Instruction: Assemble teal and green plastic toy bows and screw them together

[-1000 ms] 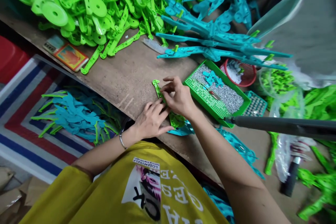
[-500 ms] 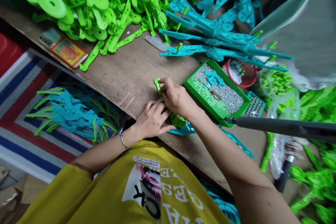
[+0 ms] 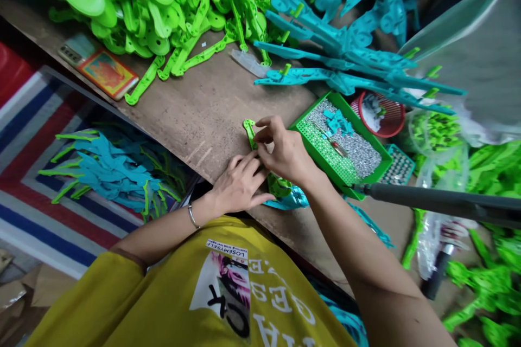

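Observation:
Near the front edge of the bench, my left hand (image 3: pixel 241 181) lies palm down with its fingers stretched out and the thumb apart. Its fingertips rest over a light-green and blue plastic part (image 3: pixel 280 186). One narrow green end (image 3: pixel 249 131) of plastic sticks out beyond my fingers; whether it joins that part is hidden. My right hand (image 3: pixel 287 154) is bent over the same spot, thumb and fingers pinched together close to the left fingertips. Whatever sits in that pinch is too small or too covered to make out.
A green basket (image 3: pixel 302 129) of small metal pieces, with blue bits and a red-handled tool, stands right of my hands. Beside it are a red basket (image 3: pixel 401 119) and a dark bar (image 3: pixel 439 198). Green parts (image 3: pixel 154 11) and blue parts (image 3: pixel 337 59) pile up behind.
The view has shifted slightly, so the bench items sit a little farther right. Both hands stay at the same part, the right one still pinched.

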The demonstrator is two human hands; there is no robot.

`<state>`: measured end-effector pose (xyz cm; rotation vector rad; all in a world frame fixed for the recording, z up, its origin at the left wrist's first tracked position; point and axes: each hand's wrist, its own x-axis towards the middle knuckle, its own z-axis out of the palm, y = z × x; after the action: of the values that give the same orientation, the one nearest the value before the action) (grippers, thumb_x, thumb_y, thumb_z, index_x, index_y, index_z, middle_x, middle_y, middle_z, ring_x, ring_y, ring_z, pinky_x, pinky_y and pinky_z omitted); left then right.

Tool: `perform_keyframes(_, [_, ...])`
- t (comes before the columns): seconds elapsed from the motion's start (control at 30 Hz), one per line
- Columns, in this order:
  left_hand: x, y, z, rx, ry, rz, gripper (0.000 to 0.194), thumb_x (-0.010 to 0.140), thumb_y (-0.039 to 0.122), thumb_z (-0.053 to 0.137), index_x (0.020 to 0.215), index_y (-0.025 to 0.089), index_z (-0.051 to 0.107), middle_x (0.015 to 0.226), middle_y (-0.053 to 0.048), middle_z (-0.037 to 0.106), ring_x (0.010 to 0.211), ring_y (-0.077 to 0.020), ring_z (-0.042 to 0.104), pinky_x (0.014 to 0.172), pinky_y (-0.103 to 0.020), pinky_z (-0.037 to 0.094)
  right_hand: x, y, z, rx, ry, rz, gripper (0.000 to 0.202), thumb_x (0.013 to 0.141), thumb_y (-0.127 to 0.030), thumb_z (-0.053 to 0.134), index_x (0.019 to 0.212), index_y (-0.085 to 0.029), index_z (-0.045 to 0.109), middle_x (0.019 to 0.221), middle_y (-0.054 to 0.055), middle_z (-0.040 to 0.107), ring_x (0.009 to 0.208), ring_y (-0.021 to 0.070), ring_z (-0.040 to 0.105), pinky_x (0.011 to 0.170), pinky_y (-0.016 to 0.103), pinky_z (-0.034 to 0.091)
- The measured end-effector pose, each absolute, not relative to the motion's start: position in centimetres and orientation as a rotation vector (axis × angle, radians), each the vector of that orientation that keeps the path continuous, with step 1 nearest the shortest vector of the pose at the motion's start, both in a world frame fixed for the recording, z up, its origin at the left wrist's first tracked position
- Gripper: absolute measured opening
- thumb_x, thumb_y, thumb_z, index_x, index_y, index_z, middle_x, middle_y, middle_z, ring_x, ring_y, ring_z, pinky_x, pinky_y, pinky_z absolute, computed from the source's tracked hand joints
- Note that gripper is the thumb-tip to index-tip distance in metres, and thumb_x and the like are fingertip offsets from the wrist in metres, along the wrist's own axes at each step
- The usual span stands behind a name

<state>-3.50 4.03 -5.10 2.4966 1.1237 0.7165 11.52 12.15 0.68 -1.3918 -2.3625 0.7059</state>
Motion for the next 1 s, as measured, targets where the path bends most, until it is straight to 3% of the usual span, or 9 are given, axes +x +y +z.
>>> perform_keyframes(0.33, [-3.5,4.1,-5.1,2.48,1.103,0.706,0.061,0.095,0.057,0.051,0.13,0.007,0.058,0.125,-0.023,0.06,0.135,-0.0381,0.048,0.104,-0.051,0.04,12.4,12.3,-0.1,-1.333,-2.422,0.722,0.028,0.089,-0.014,0.046,0.116,-0.019,0.047,0.089,0.005,0.071,0.075,0.0169,0.067,0.071,0.03,0.052])
perform_keyframes(0.57, [-3.4,4.0,-5.2,2.483,1.109,0.693,0.06,0.096,0.058,0.048,0.128,0.008,0.061,0.123,-0.022,0.06,0.133,-0.0377,0.05,0.105,-0.051,0.041,12.1,12.1,-0.5,-1.328,-2.472,0.598,0.026,0.09,-0.013,0.047,0.115,-0.019,0.05,0.092,0.007,0.073,0.083,0.0195,0.069,0.073,0.03,0.052])
perform_keyframes(1.0, [-3.5,4.1,-5.1,2.484,1.108,0.675,0.061,0.095,0.057,0.051,0.131,0.008,0.058,0.127,-0.023,0.059,0.137,-0.0381,0.046,0.107,-0.052,0.04,12.0,12.2,-1.6,-1.408,-2.258,0.678,0.019,0.088,-0.018,0.054,0.107,-0.022,0.053,0.091,0.004,0.076,0.082,0.0181,0.072,0.076,0.032,0.056])
